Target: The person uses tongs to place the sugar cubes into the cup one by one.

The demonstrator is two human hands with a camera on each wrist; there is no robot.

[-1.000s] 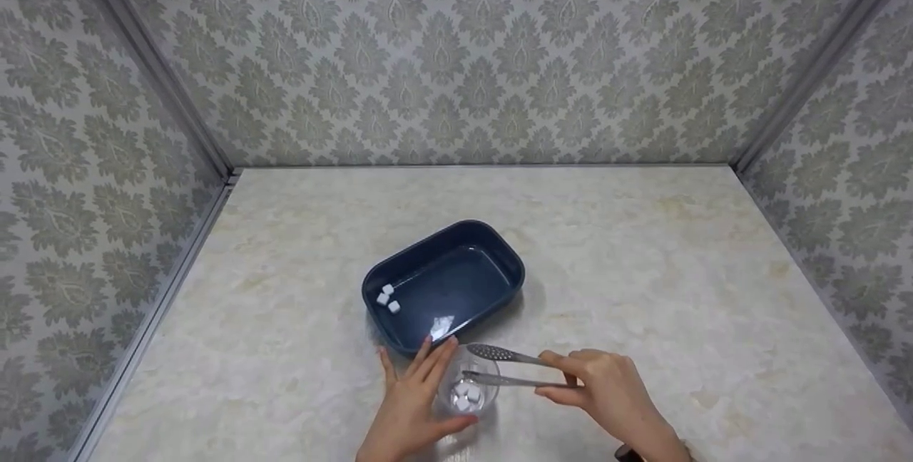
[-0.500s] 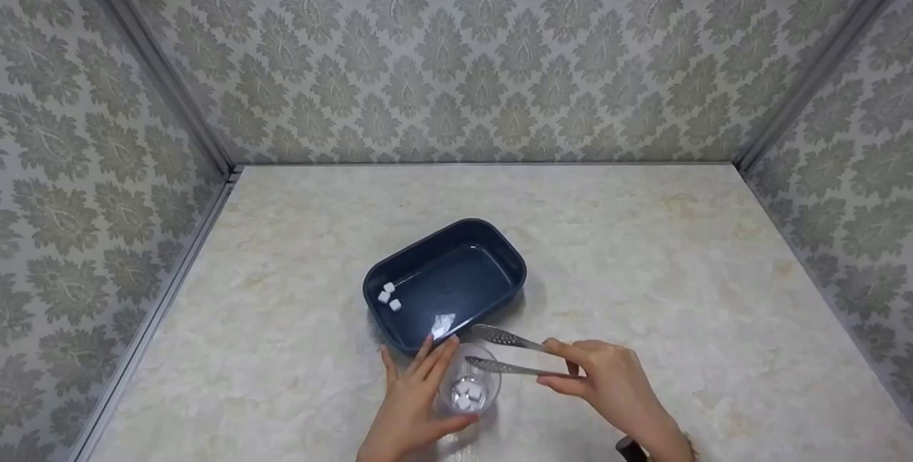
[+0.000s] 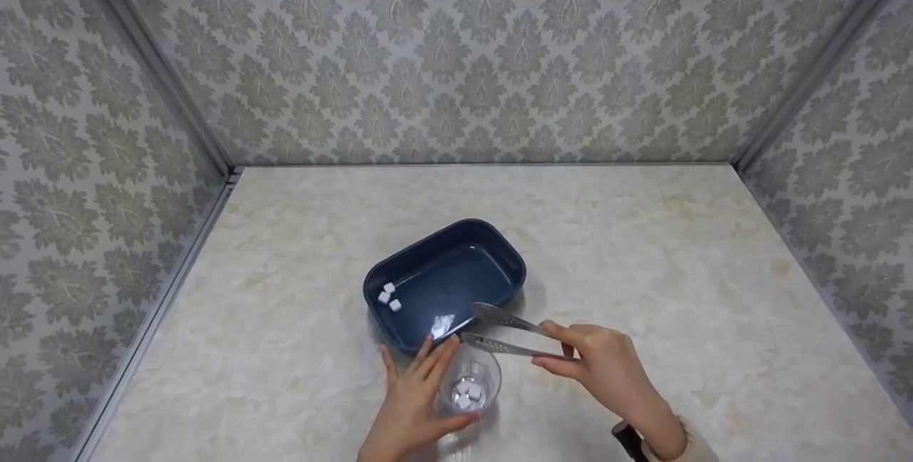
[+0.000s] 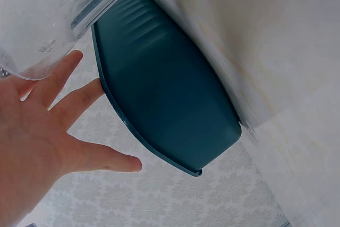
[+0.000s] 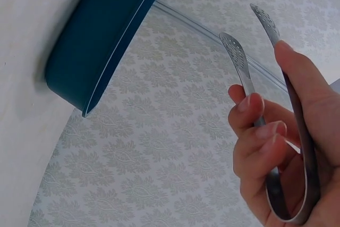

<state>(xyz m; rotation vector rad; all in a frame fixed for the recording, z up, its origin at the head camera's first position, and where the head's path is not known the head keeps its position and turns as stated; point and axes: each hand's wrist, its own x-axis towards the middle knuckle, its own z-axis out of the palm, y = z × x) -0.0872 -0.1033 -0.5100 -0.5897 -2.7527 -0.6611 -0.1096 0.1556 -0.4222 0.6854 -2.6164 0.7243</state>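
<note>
My left hand (image 3: pixel 411 401) holds a clear cup (image 3: pixel 487 396), thumb on its near side and forefinger at its far left side. Its other fingers spread toward the rim of a dark blue rectangular dish (image 3: pixel 456 273); in the left wrist view, one fingertip seems to touch it. A few small white cubes (image 3: pixel 468 393) lie in the bottom of the cup. Three similar white cubes (image 3: pixel 395 305) sit at the dish's left end. My right hand (image 3: pixel 606 362) grips metal tongs (image 5: pixel 307 158), their perforated tips apart with nothing between them, above the cup's far edge and the dish's near rim.
The pale marbled table (image 3: pixel 642 255) reaches out to both sides of the dish. Patterned wall panels (image 3: pixel 481 55) enclose it at the back, left and right. A dark band (image 3: pixel 629 439) is on the right wrist.
My right hand has lifted the spread tongs from over the cup and moved them away from me, toward the dish's near rim. The left hand, cup and dish stay put.
</note>
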